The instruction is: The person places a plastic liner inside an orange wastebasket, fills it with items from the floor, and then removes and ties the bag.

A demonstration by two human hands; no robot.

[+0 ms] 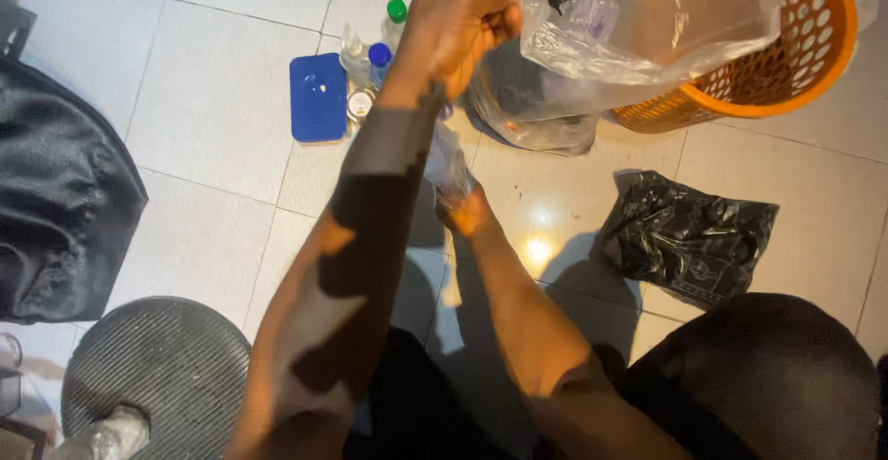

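1. My left hand [460, 25] is cut by the top edge at the knuckles, so I can't see all its fingers.
2. My right hand [465, 212] is half behind my left forearm; its fingers are buried in a crumpled clear wrapper [447, 166], whose contents I can't make out.
3. The clear plastic bag [647, 25] runs off the top edge; whatever sits inside is a blur.
4. The orange basket [786, 62] is cut at the top and veiled by the bag.
5. The bottles [377, 53] far left are partly behind my arm, with the small jar's lid too small to read.
6. The black bag [55, 201] is cut off at the left edge.
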